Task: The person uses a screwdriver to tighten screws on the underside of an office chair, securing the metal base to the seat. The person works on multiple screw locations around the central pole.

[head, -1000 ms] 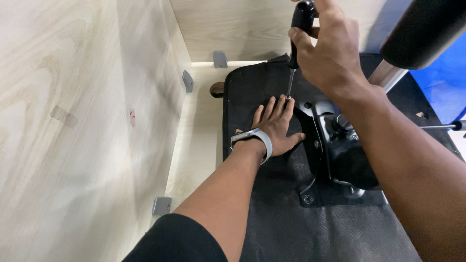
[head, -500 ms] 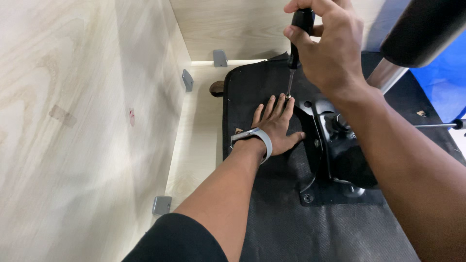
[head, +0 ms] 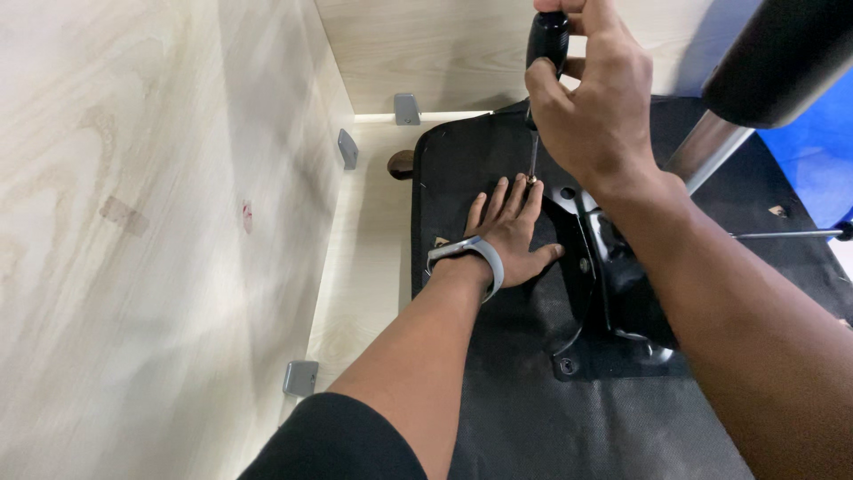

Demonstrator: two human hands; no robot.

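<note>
I see the screwdriver (head: pixel 544 62) standing nearly upright over the upturned seat base (head: pixel 498 356), its black handle at the top of the frame and its thin shaft running down to a point at the upper edge of the black metal mechanism plate (head: pixel 613 276). The tip meets the plate just beside the fingertips of the left hand; the screw itself is too small for me to make out.

The right hand (head: pixel 591 102) is wrapped tight around the handle, fingers curled over it, with the forearm coming in from the lower right.

The left hand (head: pixel 511 227) lies flat, palm down, on the black fabric underside of the seat, fingers spread narrow and pointing away from me, holding nothing. A grey wristband (head: pixel 471 258) sits on that wrist, and a black sleeve (head: pixel 333 440) covers the upper arm.

The mechanism plate lies right of the left hand, touching the seat base. A chrome column (head: pixel 706 147) with a black sleeve over its upper part rises tilted at the upper right. A thin metal lever rod (head: pixel 782 235) sticks out to the right.

The seat rests on a pale wooden floor (head: pixel 369 276) enclosed by pale wooden walls (head: pixel 151 222), with grey corner brackets (head: pixel 300 378) at the joints. A blue surface (head: pixel 813 156) shows at the far right.
</note>
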